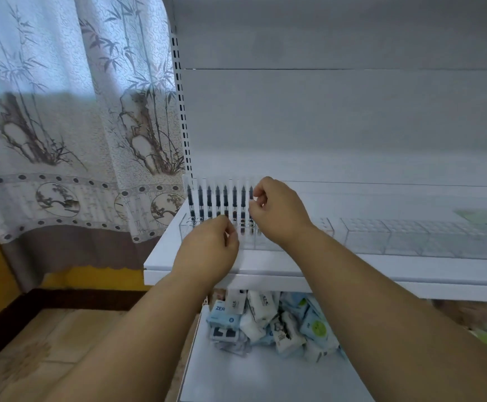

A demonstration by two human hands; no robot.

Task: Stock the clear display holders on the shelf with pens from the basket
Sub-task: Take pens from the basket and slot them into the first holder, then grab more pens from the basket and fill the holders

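Several white-capped pens [217,200] with dark barrels stand upright in a row in the clear display holder [187,227] at the left end of the white shelf [352,271]. My right hand [277,210] is raised at the right end of the row, its thumb and fingers pinching a pen there. In front of the holder, my left hand [210,245] has curled fingers by the bases of the middle pens; whether it holds one is hidden. No basket is in view.
More clear holders [425,236] with no pens run to the right along the shelf. Small packaged goods [268,320] are piled on the lower shelf. A patterned curtain [71,111] hangs to the left over a yellow wall.
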